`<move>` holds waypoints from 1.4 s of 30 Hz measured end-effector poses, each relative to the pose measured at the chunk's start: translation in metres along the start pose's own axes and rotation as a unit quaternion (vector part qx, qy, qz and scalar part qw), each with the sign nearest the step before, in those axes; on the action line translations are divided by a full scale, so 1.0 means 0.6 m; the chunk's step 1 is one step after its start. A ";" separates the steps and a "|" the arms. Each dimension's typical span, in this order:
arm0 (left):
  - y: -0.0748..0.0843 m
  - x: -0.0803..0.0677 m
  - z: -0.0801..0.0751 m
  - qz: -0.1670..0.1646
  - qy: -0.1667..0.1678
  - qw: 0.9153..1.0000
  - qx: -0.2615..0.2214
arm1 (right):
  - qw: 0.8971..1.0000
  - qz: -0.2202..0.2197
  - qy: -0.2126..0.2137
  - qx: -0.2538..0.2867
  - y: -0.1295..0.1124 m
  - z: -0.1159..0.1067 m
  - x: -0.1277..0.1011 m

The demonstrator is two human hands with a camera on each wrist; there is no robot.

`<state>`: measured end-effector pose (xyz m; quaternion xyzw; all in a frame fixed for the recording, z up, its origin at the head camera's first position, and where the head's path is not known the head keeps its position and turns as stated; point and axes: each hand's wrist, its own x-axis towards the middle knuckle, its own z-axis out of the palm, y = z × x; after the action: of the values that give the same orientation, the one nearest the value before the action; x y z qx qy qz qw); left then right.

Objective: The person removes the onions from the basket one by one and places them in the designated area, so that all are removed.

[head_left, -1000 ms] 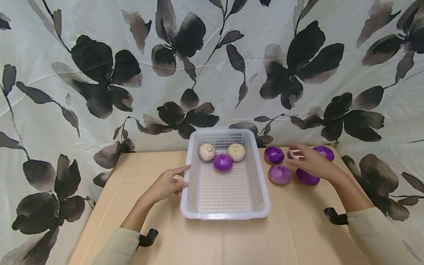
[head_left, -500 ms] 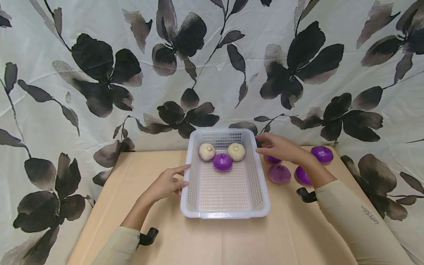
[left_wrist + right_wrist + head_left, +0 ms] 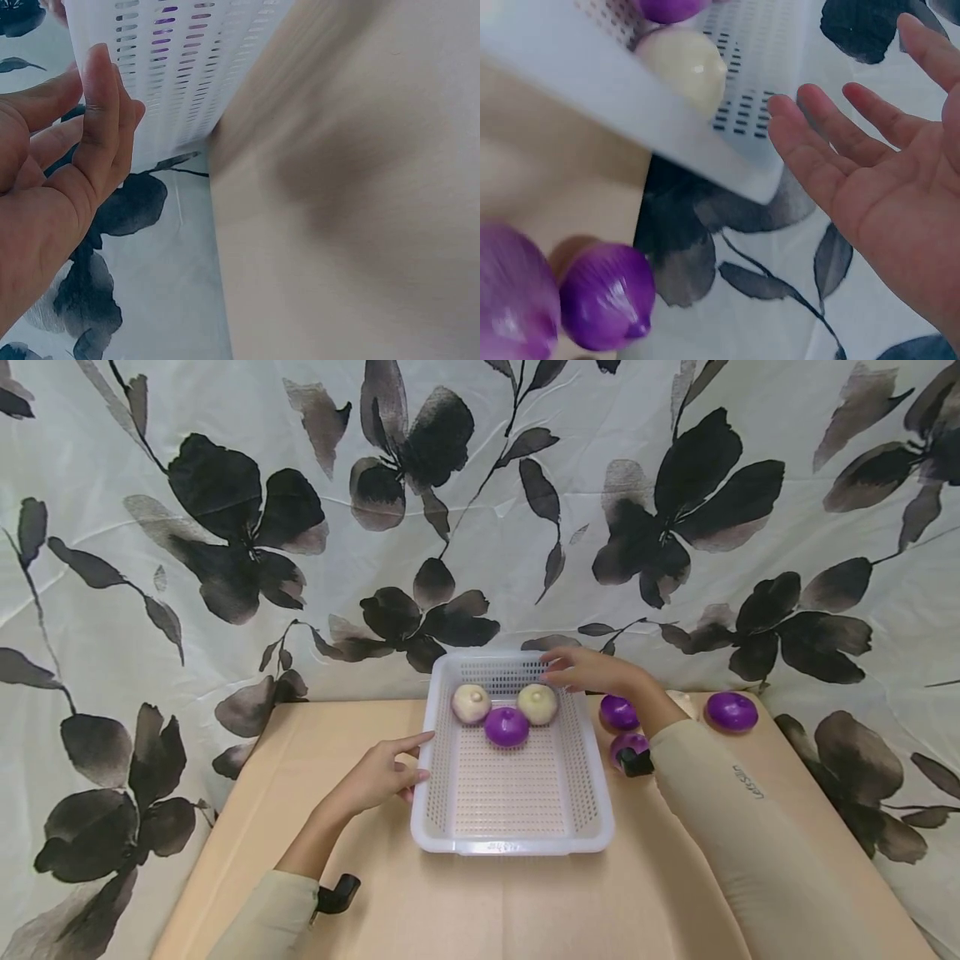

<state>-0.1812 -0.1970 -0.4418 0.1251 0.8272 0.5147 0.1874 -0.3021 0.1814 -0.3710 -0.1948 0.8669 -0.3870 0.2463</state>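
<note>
1. The white basket (image 3: 512, 827) sits at the centre of the frame on the tan table (image 3: 360, 893); inside, near its far wall, lie 2 white onions (image 3: 471, 702) and 1 purple onion (image 3: 506, 726) just in front of them.
2. The left hand (image 3: 378, 777) rests at the basket's left rim, fingers straight and relaxed, fingertips touching the perforated wall; it holds nothing.
3. The right hand (image 3: 588, 670) hovers over the basket's far right corner, above the right-hand white onion; the right wrist view shows its palm bare and the fingers (image 3: 832, 131) spread apart, gripping nothing.
4. To the right of the basket, purple onions lie on the table: 1 just beside the basket (image 3: 619, 712), 1 partly hidden by the sleeve (image 3: 628, 745), and 1 at the far right (image 3: 731, 711).
5. A pale onion (image 3: 686, 702) shows behind the right forearm.
6. A flowered cloth (image 3: 225, 527) fills the upper frame.
</note>
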 end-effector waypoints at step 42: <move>0.003 -0.004 -0.004 -0.001 -0.007 1.000 -0.008 | 0.995 0.006 -0.040 -0.094 -0.009 0.143 0.096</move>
<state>-0.1804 -0.1993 -0.4390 0.1262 0.8218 0.5206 0.1943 -0.2977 0.0983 -0.4323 -0.2270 0.8901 -0.2941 0.2640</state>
